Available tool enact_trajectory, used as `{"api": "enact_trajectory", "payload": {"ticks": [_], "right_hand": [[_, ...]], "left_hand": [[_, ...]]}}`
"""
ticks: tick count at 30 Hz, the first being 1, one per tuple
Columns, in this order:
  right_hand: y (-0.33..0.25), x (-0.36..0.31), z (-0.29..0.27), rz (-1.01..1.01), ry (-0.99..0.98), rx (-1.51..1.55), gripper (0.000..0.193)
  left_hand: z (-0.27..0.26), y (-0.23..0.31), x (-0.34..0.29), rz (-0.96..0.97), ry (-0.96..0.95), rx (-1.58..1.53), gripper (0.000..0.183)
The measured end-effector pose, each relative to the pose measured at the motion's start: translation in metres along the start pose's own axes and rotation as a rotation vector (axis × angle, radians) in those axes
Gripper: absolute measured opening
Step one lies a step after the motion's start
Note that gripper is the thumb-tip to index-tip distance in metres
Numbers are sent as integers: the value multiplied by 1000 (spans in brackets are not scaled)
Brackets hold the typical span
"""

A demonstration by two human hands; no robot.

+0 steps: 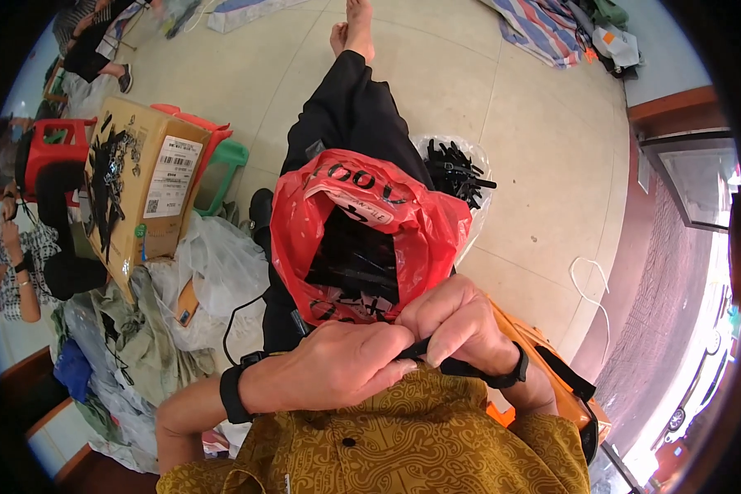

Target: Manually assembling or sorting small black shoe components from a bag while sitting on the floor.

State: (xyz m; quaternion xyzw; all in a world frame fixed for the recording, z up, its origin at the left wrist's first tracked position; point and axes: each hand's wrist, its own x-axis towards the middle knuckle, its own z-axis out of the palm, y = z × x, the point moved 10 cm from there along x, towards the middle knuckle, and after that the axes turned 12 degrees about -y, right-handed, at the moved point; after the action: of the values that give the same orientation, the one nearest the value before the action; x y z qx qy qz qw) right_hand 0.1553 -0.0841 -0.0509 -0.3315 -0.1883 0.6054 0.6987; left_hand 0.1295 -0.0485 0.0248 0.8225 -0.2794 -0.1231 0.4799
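Close in front of my chest, my left hand (342, 362) and my right hand (461, 325) meet with fingers pinched. Between them is a small black strap-like piece (416, 350); its exact kind is hard to make out, since fingers cover most of it. Just beyond, on my lap, a red plastic bag (432, 226) gapes open. Inside it lie dark, glossy black items (354, 251) whose shapes blur together. Past the bag, to the right, a clear plastic bag (477, 216) on the floor holds several black strap-like parts (457, 173).
A cardboard box (160, 152) with black pieces (107, 185) on top stands left, beside red (53, 140) and green stools (226, 165). Clothes and plastic (148, 321) with a phone (187, 305) lie nearer. An orange bag (543, 354) is by my right arm. Other people sit at left.
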Motion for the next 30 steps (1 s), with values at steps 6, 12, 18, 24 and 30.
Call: {"api": "enact_trajectory", "payload": {"ticks": [6, 12, 18, 24, 30], "right_hand": [[-6, -2, -9, -196, 29, -77, 18], [2, 6, -10, -179, 27, 139, 13], [-1, 4, -14, -274, 5, 125, 14], [-6, 4, -15, -247, 34, 74, 14], [-9, 2, -18, -232, 57, -68, 23]], "left_hand": [[4, -11, 1, -124, -42, -143, 23], [5, -22, -3, -205, -59, -246, 22], [0, -23, -2, -223, 15, -282, 20], [0, -28, -6, -320, 11, -313, 18], [-3, -34, -9, -352, 96, -361, 19]]}}
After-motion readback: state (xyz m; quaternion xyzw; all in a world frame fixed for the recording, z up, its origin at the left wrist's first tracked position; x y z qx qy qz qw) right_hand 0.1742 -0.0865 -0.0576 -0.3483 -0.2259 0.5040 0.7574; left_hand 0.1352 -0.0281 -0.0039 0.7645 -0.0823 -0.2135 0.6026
